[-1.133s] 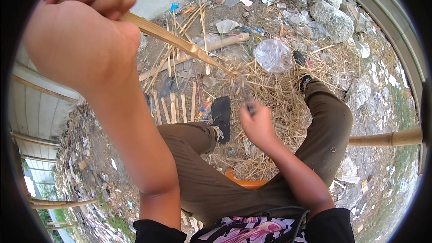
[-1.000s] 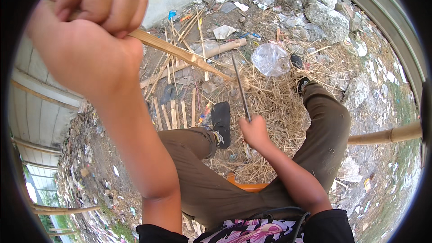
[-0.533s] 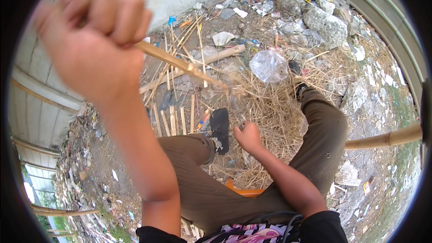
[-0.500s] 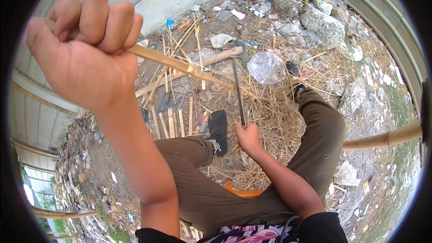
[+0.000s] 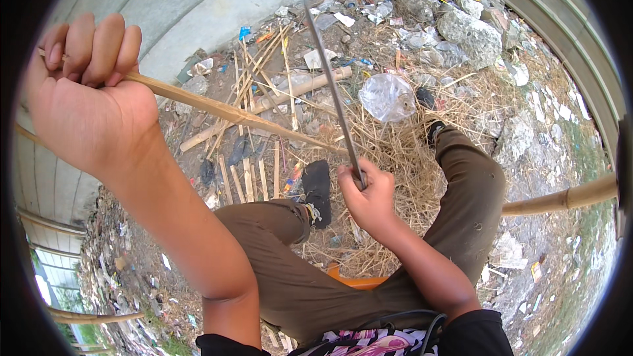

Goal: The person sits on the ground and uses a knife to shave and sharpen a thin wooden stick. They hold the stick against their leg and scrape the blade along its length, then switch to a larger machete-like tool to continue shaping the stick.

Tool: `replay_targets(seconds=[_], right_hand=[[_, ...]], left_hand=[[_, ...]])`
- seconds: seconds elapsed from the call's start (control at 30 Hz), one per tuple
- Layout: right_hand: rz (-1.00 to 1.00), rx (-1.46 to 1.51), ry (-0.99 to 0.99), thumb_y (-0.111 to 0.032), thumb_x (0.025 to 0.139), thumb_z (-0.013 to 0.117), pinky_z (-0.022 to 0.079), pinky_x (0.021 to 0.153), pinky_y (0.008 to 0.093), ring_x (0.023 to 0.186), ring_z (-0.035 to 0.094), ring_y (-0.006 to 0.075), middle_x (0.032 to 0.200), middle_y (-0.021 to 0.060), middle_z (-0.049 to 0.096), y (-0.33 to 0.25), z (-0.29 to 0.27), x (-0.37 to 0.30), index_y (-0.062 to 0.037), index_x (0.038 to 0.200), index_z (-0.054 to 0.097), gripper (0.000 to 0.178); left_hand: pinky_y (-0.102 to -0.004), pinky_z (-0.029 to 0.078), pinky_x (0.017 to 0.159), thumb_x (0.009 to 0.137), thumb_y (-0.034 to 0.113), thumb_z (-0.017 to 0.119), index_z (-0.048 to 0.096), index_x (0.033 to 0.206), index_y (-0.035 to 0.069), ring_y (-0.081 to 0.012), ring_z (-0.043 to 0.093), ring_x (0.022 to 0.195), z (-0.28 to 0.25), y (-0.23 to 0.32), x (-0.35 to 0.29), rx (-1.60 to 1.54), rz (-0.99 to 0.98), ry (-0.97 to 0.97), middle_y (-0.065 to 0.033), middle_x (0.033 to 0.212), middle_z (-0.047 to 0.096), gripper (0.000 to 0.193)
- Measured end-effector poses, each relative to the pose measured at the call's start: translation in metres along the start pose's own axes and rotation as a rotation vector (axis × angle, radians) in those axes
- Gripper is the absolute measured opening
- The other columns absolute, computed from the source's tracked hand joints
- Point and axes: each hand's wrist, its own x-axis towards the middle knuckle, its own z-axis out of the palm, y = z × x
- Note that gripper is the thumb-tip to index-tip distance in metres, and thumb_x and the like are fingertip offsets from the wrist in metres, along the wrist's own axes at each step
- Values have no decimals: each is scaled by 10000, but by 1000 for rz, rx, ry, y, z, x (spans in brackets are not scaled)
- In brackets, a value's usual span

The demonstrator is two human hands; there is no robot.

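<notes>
Raised at the upper left, my left hand [image 5: 95,95] is closed around one end of a split bamboo strip [image 5: 227,112]. The strip slopes down to the right, toward the middle. My right hand [image 5: 369,198] grips the lower end of a long, narrow dark blade [image 5: 333,86], which points up and slightly left. The strip's far end meets the blade just above the right hand; whether the edge is in the bamboo I cannot tell. The blade's handle is hidden in the fist.
Cut bamboo strips [image 5: 262,181] lie left of my foot [image 5: 317,191]. A thicker bamboo pole [image 5: 310,86] lies beyond, with longer sticks across it. Shavings [image 5: 402,171] cover the ground between my legs. A clear plastic bag [image 5: 388,97] and broken concrete chunks [image 5: 471,36] lie farther off. Another pole [image 5: 560,201] is at right.
My left hand has moved left and down with the bamboo strip, showing more of it. The right hand has risen slightly, and the blade now reaches higher and tilts more to the left.
</notes>
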Motion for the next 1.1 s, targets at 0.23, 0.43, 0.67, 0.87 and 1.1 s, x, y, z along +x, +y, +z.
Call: replay_targets(seconds=[0.23, 0.43, 0.67, 0.87, 1.1], right_hand=[[142, -358, -126, -77, 905, 635, 378, 440, 297, 448, 497, 102, 523, 81, 528, 79, -13, -10, 16, 744, 552, 203], [166, -315, -16, -125, 893, 629, 379, 456, 324, 482, 492, 92, 550, 98, 569, 66, 2, 2, 55, 785, 599, 212], [41, 177, 79, -112, 917, 597, 354, 453, 307, 470, 418, 75, 528, -29, 472, 57, 4, -16, 23, 822, 597, 165], [206, -328, -199, -104, 912, 597, 367, 442, 323, 463, 466, 85, 499, 59, 480, 67, 13, -5, 13, 789, 590, 170], [-2, 31, 13, -34, 919, 600, 345, 448, 271, 501, 454, 51, 509, 13, 472, 38, 11, 1, -7, 703, 535, 227]], left_hand=[[-271, 139, 483, 1016, 215, 458, 331, 740, 129, -82, 141, 501, 6, -10, -6, -57, -24, -28, 36, 587, 198, 316], [-278, 121, 474, 1064, 450, 435, 332, 765, 145, -80, 117, 483, 29, -16, -16, -34, -14, -5, 51, 566, 194, 438], [-279, 125, 475, 1072, 480, 389, 331, 755, 148, -81, 116, 477, 32, -19, -16, 44, -5, 86, 51, 553, 187, 463], [-281, 133, 471, 1063, 507, 404, 334, 754, 148, -88, 116, 481, 13, -21, -10, 88, 8, 169, 50, 557, 181, 479], [-276, 127, 464, 1056, 520, 418, 336, 737, 150, -83, 123, 480, 15, -28, -7, 6, 18, 95, 53, 561, 180, 496]])
